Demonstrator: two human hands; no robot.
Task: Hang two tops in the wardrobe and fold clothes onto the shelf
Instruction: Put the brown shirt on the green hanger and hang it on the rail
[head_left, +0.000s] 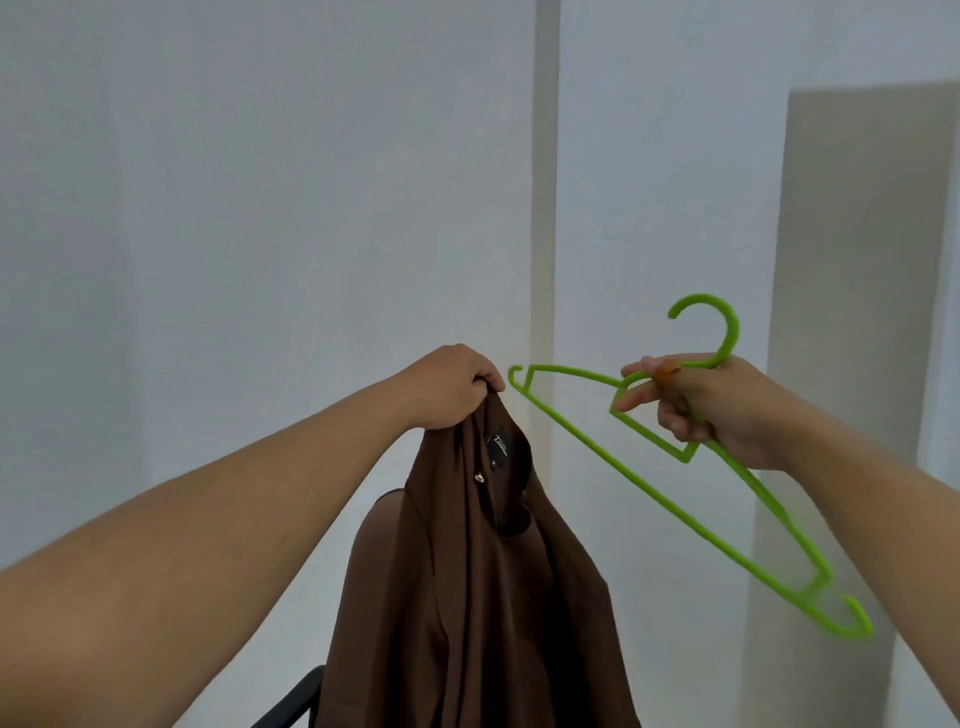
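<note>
A brown top (483, 597) hangs in the air in front of me, its neck opening and dark label facing me. My left hand (449, 387) grips it by the collar at its highest point. To the right, my right hand (706, 408) holds a bright green plastic hanger (649, 493) near the base of its hook, fingers curled round the frame. The hanger is tilted, with its left tip close to my left hand and its right end low. Hanger and top are apart. No wardrobe rail or shelf is in view.
White walls fill the view, with a vertical corner edge (543, 208) behind the hands. A pale grey panel (852, 312) stands at the right. A black curved part (291, 699), perhaps of a chair, shows at the bottom left of the top.
</note>
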